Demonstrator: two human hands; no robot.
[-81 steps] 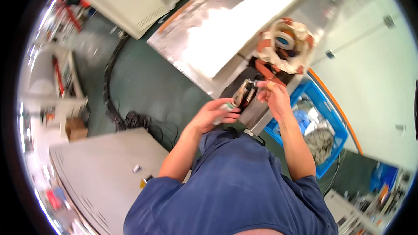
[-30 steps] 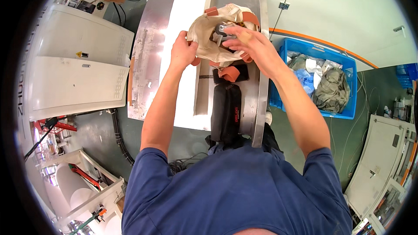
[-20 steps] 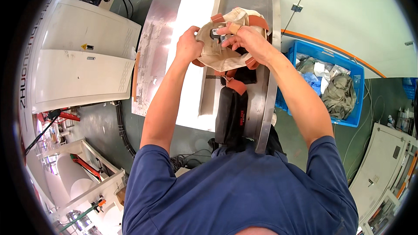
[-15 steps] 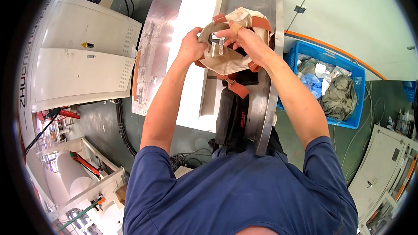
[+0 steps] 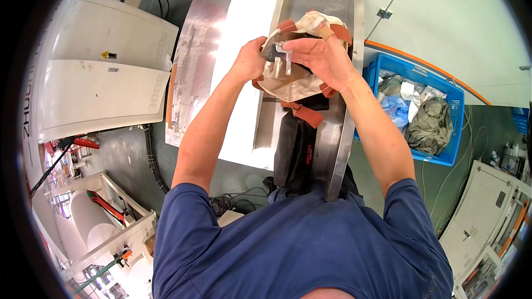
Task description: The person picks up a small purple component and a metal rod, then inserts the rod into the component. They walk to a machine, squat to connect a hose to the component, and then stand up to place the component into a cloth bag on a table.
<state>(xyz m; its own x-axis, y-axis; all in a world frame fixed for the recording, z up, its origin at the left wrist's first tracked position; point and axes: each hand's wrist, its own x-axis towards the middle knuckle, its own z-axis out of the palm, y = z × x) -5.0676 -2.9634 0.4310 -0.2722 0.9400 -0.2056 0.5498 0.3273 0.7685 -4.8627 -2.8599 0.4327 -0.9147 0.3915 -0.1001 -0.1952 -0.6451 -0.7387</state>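
Note:
A beige canvas tool bag (image 5: 296, 86) with reddish-brown trim stands open-mouthed on the metal surface ahead of me. My left hand (image 5: 250, 61) is closed on its left rim, the thumb hidden from view. Over the mouth, my right hand (image 5: 327, 61) has its fingers stretched toward the left. Their tips are close to a shiny silver metal piece (image 5: 288, 61) with a bent top, and I cannot tell whether they touch it. Beside that piece is something dark (image 5: 271, 52), partly hidden inside the bag. A brown strap (image 5: 307, 116) hangs from the bag's near side.
A black pouch (image 5: 293, 149) lies nearer to me in the metal channel. The channel's raised edge (image 5: 338, 171) runs along its right. A blue crate (image 5: 457, 124) with cloth and plastic stands to the right on the floor. Pale cabinets (image 5: 105, 94) stand at the left.
My right hand has shifted slightly right, its fingers straighter. The silver piece shows more plainly and sits a little farther right. The bag has moved slightly, with my left hand still on its rim.

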